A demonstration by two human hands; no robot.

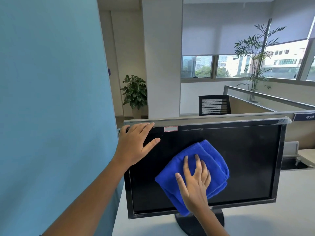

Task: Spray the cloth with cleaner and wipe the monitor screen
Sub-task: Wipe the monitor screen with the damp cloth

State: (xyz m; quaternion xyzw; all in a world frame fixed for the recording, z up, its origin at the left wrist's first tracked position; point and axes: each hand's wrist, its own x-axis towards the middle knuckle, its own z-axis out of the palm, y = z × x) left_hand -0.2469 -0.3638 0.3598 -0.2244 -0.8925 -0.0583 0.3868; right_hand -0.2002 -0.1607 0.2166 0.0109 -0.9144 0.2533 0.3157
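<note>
A black monitor (247, 160) with a dark, switched-off screen stands on a white desk. My left hand (134, 143) rests on the monitor's top left corner, fingers over the top edge and thumb on the screen. A folded blue cloth (211, 155) lies flat against the middle of the screen. My right hand (195, 183) presses on the cloth with fingers spread. No cleaner bottle is in view.
The white desk (281, 210) runs under the monitor's round black stand (184, 225). A blue partition wall (51, 99) stands close on the left. Behind the monitor runs a low cubicle divider (221, 117), with a black chair (214, 104) and potted plants beyond.
</note>
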